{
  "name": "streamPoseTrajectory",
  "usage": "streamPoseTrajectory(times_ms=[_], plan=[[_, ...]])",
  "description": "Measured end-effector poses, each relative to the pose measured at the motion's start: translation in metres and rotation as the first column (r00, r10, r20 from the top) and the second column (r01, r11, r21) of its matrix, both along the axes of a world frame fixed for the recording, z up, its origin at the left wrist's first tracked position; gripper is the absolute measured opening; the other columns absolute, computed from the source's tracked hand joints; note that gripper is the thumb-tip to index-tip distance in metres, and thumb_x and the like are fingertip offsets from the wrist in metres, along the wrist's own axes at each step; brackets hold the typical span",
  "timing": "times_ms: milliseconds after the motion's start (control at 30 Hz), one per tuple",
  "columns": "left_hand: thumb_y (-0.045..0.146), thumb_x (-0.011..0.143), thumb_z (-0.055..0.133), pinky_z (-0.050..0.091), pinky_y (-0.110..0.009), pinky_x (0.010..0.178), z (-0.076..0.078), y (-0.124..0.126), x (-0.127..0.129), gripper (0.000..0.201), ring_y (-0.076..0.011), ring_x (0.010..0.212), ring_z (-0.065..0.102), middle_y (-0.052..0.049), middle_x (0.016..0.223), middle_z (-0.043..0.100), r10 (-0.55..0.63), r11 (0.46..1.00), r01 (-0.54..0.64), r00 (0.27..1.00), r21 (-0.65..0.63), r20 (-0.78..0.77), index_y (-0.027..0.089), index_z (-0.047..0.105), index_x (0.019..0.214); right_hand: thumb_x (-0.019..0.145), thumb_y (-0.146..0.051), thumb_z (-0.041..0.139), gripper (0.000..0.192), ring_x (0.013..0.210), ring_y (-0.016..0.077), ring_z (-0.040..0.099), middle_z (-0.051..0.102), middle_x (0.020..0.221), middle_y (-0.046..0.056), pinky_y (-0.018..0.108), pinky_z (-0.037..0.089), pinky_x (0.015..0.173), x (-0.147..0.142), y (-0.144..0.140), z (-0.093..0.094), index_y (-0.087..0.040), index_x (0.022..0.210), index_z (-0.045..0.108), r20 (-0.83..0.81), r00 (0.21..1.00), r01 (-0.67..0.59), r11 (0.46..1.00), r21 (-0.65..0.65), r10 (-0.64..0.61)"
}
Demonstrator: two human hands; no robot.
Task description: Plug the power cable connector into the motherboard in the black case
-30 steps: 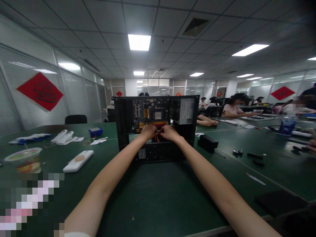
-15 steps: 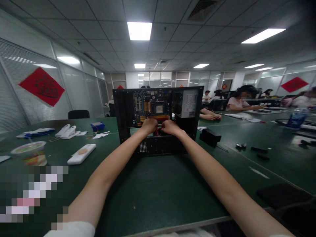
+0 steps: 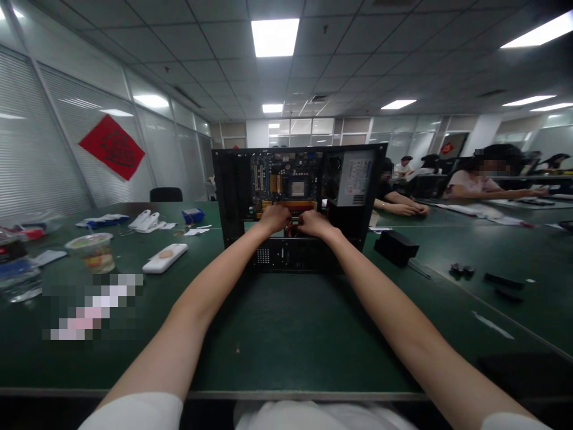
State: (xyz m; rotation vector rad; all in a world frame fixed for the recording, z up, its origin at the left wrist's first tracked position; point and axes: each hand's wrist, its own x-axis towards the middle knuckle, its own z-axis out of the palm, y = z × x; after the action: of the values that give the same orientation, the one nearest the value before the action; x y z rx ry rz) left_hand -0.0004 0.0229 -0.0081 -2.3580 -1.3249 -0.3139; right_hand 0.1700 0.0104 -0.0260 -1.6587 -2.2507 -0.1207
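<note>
A black computer case (image 3: 308, 258) stands upright on the green table with its open side toward me. Inside it are a motherboard (image 3: 274, 168) and, at upper right, a silver power supply (image 3: 355, 181). Both my hands reach in at the board's lower edge, knuckles toward me. My left hand (image 3: 274, 220) is closed beside the memory slots (image 3: 301, 206); its fingertips and whatever they hold are hidden. Close by on the right, my right hand (image 3: 316, 224) has its fingers pinched at thin reddish cables (image 3: 292, 229), which show between the two hands.
Left of the case lie a white box-shaped device (image 3: 165, 258), a lidded drink cup (image 3: 92, 252), a water bottle (image 3: 18, 272) and a blue item (image 3: 194, 215). A black block (image 3: 396, 247) and small black parts (image 3: 505, 280) lie right. Other people sit farther off; one person's hands (image 3: 409, 209) rest nearby.
The view has turned left and slightly down, bringing the bottle into sight. My hands stay together at the same part of the case, with only slight finger movement.
</note>
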Motion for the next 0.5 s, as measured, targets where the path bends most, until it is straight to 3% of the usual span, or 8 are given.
streamPoseTrajectory(times_ms=[500], plan=[[0.026, 0.094, 0.055, 0.053, -0.036, 0.083, -0.0048, 0.003, 0.0028, 0.029, -0.0307, 0.103, 0.072, -0.014, 0.107, 0.077, 0.052, 0.997, -0.05, 0.998, 0.05, -0.04, 0.019, 0.08, 0.105, 0.086, -0.035, 0.069, 0.031, 0.106, 0.0304, 0.072, 0.075, 0.116, 0.018, 0.032, 0.054, 0.083, -0.0029, 0.0059, 0.0009, -0.016, 0.11, 0.078, 0.032, 0.999, -0.027, 1.0, -0.011, 0.027]])
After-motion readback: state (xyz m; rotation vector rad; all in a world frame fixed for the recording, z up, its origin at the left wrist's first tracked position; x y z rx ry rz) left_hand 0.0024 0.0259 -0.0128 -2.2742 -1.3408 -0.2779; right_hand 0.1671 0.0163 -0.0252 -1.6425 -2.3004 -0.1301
